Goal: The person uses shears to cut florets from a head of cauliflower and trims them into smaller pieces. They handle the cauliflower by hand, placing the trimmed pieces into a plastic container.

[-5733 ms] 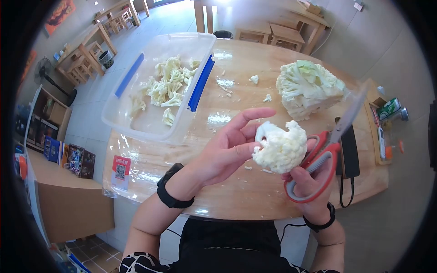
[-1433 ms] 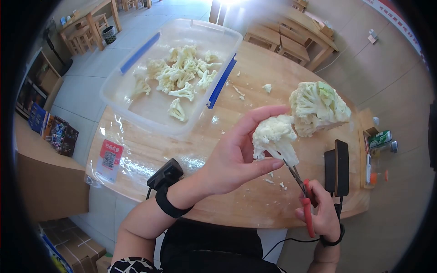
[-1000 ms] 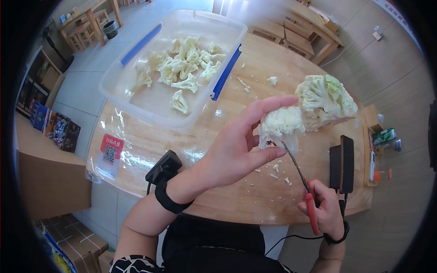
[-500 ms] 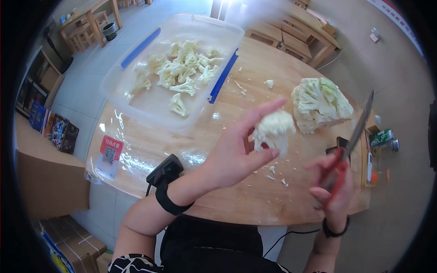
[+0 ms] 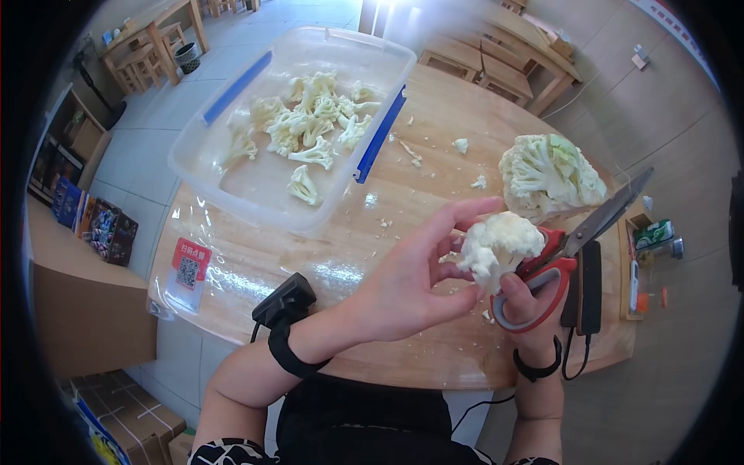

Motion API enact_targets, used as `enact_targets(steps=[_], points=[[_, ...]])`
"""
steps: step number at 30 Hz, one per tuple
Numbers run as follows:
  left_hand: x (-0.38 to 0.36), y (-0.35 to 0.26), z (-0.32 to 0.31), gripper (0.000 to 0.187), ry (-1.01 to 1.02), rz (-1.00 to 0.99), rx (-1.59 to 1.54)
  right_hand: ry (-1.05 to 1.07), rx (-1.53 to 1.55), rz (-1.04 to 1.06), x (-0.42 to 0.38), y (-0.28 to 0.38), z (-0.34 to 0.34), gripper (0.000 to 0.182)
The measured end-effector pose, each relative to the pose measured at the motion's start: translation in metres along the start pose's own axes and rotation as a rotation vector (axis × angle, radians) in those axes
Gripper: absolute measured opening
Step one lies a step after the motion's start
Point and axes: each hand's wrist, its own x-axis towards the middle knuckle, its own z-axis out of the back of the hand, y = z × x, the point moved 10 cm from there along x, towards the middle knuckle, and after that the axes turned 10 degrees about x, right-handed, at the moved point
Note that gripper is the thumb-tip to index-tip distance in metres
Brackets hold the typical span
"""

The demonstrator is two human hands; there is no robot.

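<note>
My left hand (image 5: 415, 275) holds a cauliflower floret (image 5: 502, 248) above the table, its fingers and thumb curved around the left side. In my right hand (image 5: 535, 310) is a pair of red-handled scissors (image 5: 593, 229), the thumb through the lower loop and the blades pointing up and right. My right thumb reaches the floret's lower edge. Just beyond the hands a larger cut piece of cauliflower (image 5: 549, 177) rests on the table. Several florets (image 5: 298, 128) lie in a clear plastic box (image 5: 267, 203) with blue clips, to the far left.
Small crumbs and bits (image 5: 460, 145) of cauliflower are scattered over the wooden table (image 5: 442, 108). A red code card (image 5: 188, 267) lies at the left edge. To the right are a black corded device (image 5: 583, 298) and a tray (image 5: 632, 294) with a green can (image 5: 653, 233).
My right hand with the scissors has moved left and up to the floret. The floret has turned in my left hand and shifted slightly right and down.
</note>
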Motion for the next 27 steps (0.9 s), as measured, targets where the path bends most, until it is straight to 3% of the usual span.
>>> enact_targets(steps=[2, 8, 10, 15, 18, 20, 22, 24, 25, 27], points=[[-0.002, 0.01, 0.008, 0.067, -0.067, 0.134, 0.08, -0.023, -0.002, -0.017, -0.001, -0.002, 0.002, 0.058], [0.002, 0.015, 0.005, 0.059, -0.034, 0.127, -0.013, -0.092, 0.031, 0.004, -0.001, 0.002, 0.006, 0.057], [0.002, 0.014, 0.001, 0.06, -0.056, 0.126, -0.022, -0.028, 0.061, 0.077, 0.0, 0.01, -0.002, 0.042], [0.001, 0.015, 0.006, 0.059, -0.12, 0.113, 0.058, -0.033, 0.094, 0.127, -0.003, 0.004, 0.0, 0.046], [-0.004, 0.002, 0.019, 0.055, -0.255, 0.123, 0.283, -0.112, 0.102, 0.145, -0.004, 0.009, 0.008, 0.048], [-0.007, -0.029, 0.026, 0.051, -0.337, -0.002, 0.683, -0.189, 0.18, 0.127, -0.004, 0.01, 0.018, 0.049], [-0.018, -0.076, 0.036, 0.046, -0.53, -0.185, 0.803, -0.129, 0.356, 0.055, -0.001, 0.004, 0.017, 0.05], [-0.028, -0.125, 0.043, 0.044, -0.658, -0.468, 1.354, -0.108, 0.403, 0.004, 0.0, 0.002, 0.017, 0.05], [-0.025, -0.129, 0.042, 0.044, -0.656, -0.463, 1.357, -0.078, 0.454, -0.05, -0.001, -0.002, 0.014, 0.049], [-0.03, -0.149, 0.035, 0.047, -0.987, -0.358, 1.956, -0.036, 0.473, -0.048, 0.0, 0.0, 0.01, 0.049]])
